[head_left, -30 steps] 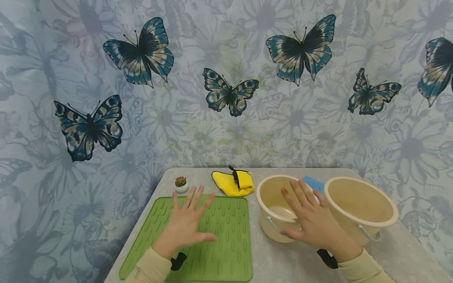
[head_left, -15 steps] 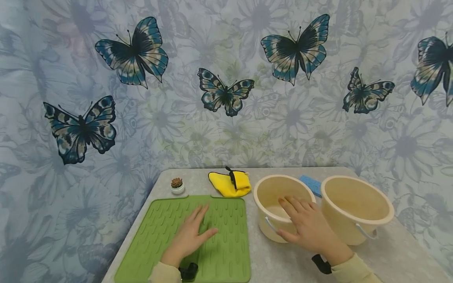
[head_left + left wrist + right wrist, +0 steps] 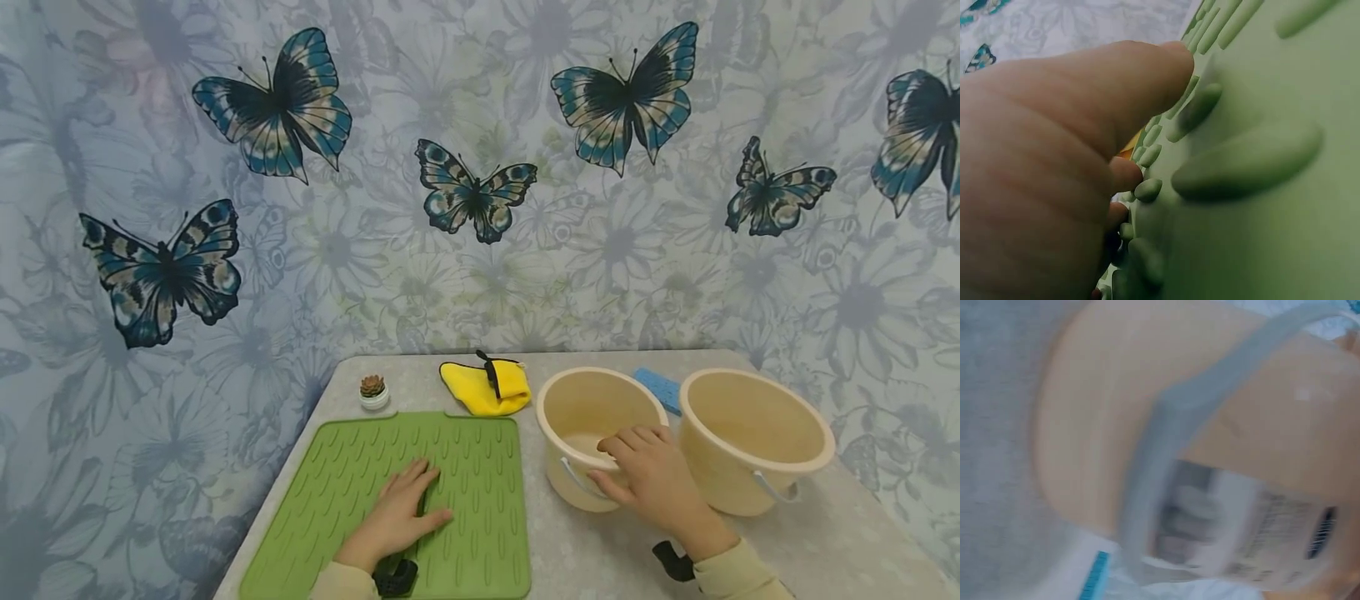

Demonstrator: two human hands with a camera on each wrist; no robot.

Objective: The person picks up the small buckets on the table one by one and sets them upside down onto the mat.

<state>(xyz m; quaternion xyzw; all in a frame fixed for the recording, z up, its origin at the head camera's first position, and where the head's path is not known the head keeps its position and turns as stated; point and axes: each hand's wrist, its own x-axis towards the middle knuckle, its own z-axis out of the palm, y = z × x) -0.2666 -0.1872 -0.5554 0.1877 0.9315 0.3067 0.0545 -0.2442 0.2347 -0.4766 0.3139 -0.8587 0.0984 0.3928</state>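
My left hand [image 3: 397, 517] lies low over the green ridged mat [image 3: 480, 508], fingers spread and pointing forward. In the left wrist view the thumb [image 3: 1147, 75] is close to the mat's ridges; contact cannot be told for sure. My right hand [image 3: 648, 483] is at the near right rim of the left cream bucket [image 3: 558, 487], fingers slightly bent above the opening and thumb outside. Whether it touches the rim is unclear. The right wrist view is blurred and shows this bucket's wall [image 3: 1104, 425], its grey handle [image 3: 1147, 469] and a printed label [image 3: 1260, 525].
A second cream bucket [image 3: 723, 492] stands at the right, with a blue sponge [image 3: 658, 390] behind the gap. A folded yellow cloth [image 3: 480, 390] with black edging and a small potted succulent [image 3: 372, 392] are at the back. Butterfly-patterned wall covering [image 3: 360, 275] rises behind the table.
Both hands have come down and nearer; the left sank towards the mat with its fingers less spread. The right dropped to the left bucket's rim, its fingers bending. The view shifted slightly.
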